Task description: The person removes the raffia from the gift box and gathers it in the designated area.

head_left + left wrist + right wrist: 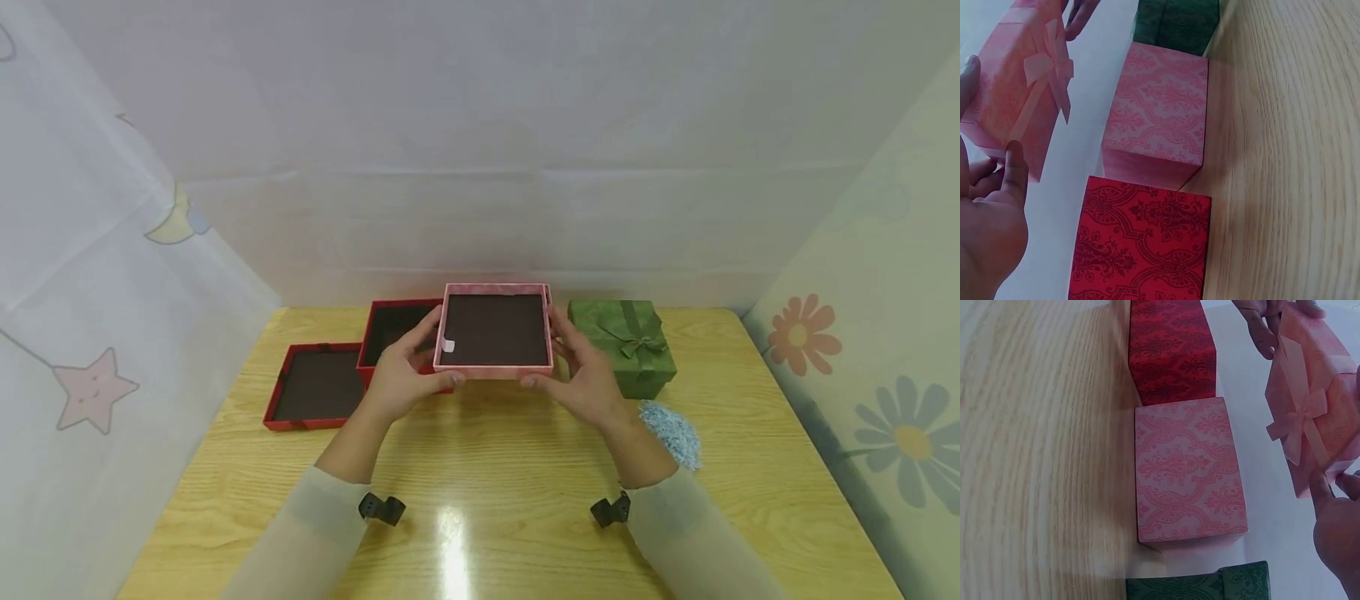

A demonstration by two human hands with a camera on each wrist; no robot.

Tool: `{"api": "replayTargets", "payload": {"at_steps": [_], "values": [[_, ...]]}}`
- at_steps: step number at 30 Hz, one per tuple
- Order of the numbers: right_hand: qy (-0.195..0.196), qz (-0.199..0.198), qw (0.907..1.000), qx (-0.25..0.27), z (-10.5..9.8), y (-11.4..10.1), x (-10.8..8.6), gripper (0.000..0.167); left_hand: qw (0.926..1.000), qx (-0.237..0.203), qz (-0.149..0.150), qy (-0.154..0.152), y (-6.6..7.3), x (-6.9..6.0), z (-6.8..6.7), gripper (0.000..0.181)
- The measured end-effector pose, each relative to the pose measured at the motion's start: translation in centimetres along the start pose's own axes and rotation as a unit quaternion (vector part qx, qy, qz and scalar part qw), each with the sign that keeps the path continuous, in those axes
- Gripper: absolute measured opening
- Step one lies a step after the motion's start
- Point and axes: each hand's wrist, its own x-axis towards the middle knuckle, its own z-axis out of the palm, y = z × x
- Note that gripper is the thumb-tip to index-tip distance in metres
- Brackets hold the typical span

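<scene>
Left hand (401, 380) and right hand (591, 382), both partly curled, grip the pink lid (491, 372)

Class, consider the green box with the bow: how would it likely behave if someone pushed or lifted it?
The green box would probably slide rather than roll, given its flat sides. It looks fairly stiff, since its edges run straight. The bow might crush if pressed, as its loops look like soft ribbon.
</scene>
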Motion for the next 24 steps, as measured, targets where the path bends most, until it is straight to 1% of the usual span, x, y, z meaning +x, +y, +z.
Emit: {"api": "replayTargets", "payload": {"at_steps": [3,6,8,11,14,19,21,24], "values": [[-0.001,0.005,0.9998,-0.018,0.2,0.0,-0.1,0.099,1.0000,0.002,-0.007,-0.002,-0.2,-0.3,-0.2,0.099],[0.004,0.005,0.9988,-0.048,0.5,-0.1,-0.3,0.094,1.0000,0.003,-0.004,-0.004,-0.4,-0.5,-0.3,0.097],[0.008,-0.001,0.9985,-0.054,0.6,-0.2,-0.3,0.092,1.0000,0.009,0.001,-0.002,-0.5,-0.7,-0.4,0.096],[0.009,-0.020,0.9987,-0.045,0.9,-0.1,-0.4,0.090,0.9996,0.027,0.004,0.006,-0.6,-0.9,-0.6,0.096],[0.005,-0.027,0.9989,-0.039,1.1,0.0,-0.5,0.090,0.9991,0.041,0.006,0.013,-0.7,-1.2,-0.9,0.097],[-0.006,-0.026,0.9994,-0.023,1.8,0.2,-0.7,0.089,0.9984,0.054,0.008,0.016,-0.7,-2.0,-1.4,0.097],[-0.011,-0.030,0.9993,-0.017,2.2,0.3,-0.7,0.089,0.9975,0.067,0.003,0.024,-0.7,-2.4,-1.7,0.096],[-0.010,-0.025,0.9993,-0.025,2.6,0.4,-0.8,0.089,0.9960,0.083,-0.006,0.033,-0.8,-2.8,-1.9,0.094]]}}
